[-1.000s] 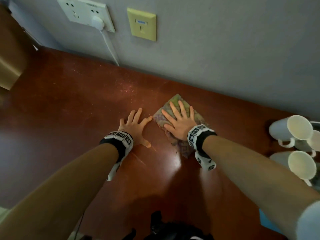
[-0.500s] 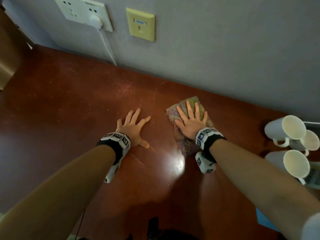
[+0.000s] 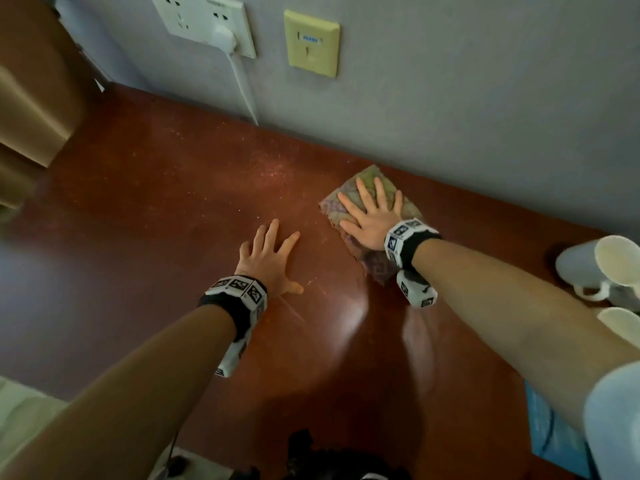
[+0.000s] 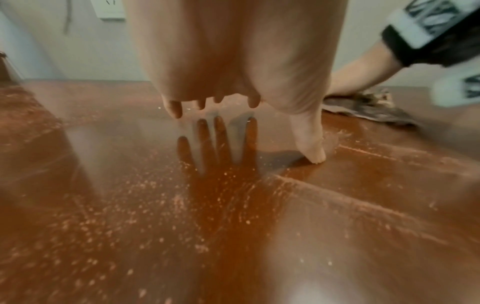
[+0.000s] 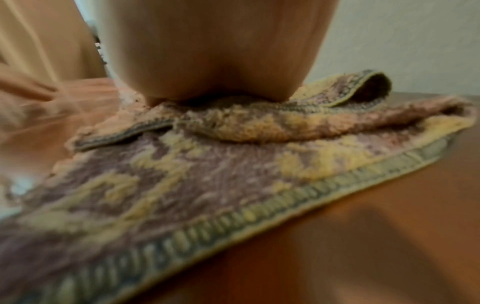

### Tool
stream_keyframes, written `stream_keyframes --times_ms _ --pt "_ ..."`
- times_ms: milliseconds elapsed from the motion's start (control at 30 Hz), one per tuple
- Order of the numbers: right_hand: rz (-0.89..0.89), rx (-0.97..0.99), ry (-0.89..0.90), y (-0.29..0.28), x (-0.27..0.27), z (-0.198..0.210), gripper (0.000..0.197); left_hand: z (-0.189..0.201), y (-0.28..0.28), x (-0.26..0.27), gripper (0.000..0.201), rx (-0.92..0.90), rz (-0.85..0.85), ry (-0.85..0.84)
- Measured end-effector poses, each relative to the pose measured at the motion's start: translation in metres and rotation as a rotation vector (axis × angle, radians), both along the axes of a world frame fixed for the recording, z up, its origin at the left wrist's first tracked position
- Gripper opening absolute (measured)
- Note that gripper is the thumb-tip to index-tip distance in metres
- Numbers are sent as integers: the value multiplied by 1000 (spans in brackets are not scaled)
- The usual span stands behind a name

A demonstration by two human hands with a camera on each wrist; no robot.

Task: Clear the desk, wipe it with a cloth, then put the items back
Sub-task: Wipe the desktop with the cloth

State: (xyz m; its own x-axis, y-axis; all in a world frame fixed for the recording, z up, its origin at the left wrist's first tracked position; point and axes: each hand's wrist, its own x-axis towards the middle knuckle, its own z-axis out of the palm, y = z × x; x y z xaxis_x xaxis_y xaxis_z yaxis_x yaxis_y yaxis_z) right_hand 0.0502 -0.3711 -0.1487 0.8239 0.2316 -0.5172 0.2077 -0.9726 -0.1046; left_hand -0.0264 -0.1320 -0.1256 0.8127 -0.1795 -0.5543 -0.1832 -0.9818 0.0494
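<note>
Cloth (image 3: 372,216) lies folded on the red-brown bench (image 3: 145,216) close to the grey wall (image 3: 467,98), and I have my right hand (image 3: 370,220) spread flat on top of it, fingers straight and pressing down rather than gripping. From the right wrist view I see the cloth (image 5: 207,174) as a purple and yellow patterned towel with a striped hem, one layer doubled over under the palm. My left hand (image 3: 268,259) is planted on the bare bench just to the left of the cloth, apart from it, fingers fanned and straight, holding nothing; the left wrist view shows the fingertips (image 4: 174,108) near the glossy surface, their reflection below them, and pale dust specks scattered over the wood. White mugs (image 3: 602,268) lie on their sides at the right edge of the bench, well apart from the cloth. On the wall above sit a white socket plate (image 3: 204,22) with a plug and cable in it, and a yellow plate (image 3: 311,46) beside it. A blue item (image 3: 550,434) shows at the lower right edge; I cannot tell what it is.
</note>
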Motion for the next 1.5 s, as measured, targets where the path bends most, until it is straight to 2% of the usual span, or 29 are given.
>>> stream_keyframes --times_ms 200,333,500,733,867,967,1133,1233,1300,1367,1500 --pt "176 -34 26 1 -113 -3 73 4 4 -3 112 -17 19 35" --pt "130 -8 44 -12 -140 -3 66 4 7 0 116 -20 34 44" --pt "-27 -3 23 -12 -99 -5 63 1 7 10 122 -49 55 90" --pt "-238 -8 -18 -9 14 -2 61 -11 10 10 121 -40 24 73" --pt "-247 2 0 11 67 -2 63 -14 12 11 122 -31 25 75" --pt "-199 -7 -14 20 73 -2 63 -13 12 13 123 -17 19 90" --pt "11 -9 -30 18 33 -5 62 -7 10 14 125 19 18 92" --pt "136 -17 -30 20 -20 -9 65 -4 8 14 124 27 20 91" --pt "205 -25 -7 18 -60 -7 74 -2 8 14 124 26 18 92" --pt "233 -21 29 11 -95 -4 82 -1 9 13 124 14 20 95" --pt "214 -40 48 -8 -113 -4 70 -3 11 13 124 -19 18 100"
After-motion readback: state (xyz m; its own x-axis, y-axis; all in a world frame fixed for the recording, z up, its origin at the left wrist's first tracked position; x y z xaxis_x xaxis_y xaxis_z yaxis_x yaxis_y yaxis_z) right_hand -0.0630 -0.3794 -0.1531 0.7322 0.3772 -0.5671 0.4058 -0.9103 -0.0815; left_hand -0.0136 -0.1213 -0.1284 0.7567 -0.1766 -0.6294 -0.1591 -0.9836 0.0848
